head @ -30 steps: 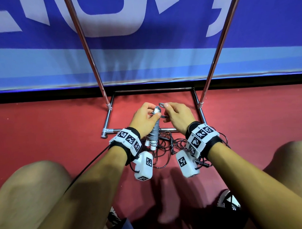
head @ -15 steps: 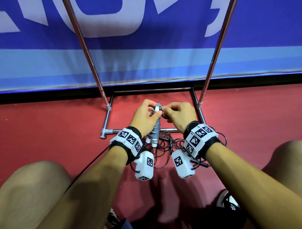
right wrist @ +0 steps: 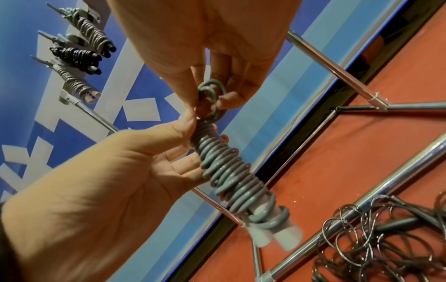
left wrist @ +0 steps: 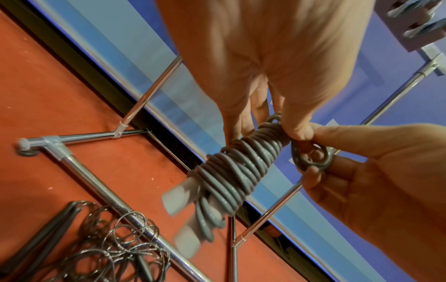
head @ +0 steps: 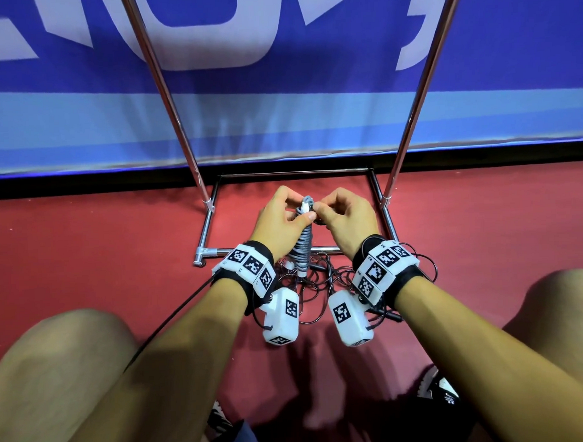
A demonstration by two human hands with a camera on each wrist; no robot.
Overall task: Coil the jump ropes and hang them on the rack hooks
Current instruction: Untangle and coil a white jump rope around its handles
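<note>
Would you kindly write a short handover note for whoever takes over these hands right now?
Left hand: grips the grey rope, wound tight round its white handles.
Right hand: pinches the rope's end loop at the top of the bundle.
Done: three coiled ropes hang on the rack hooks; the grey rope is coiled.
Left: secure the loop and hang this bundle, then coil and hang the thin black rope, which lies loose on the red floor across the rack's base bar.
</note>
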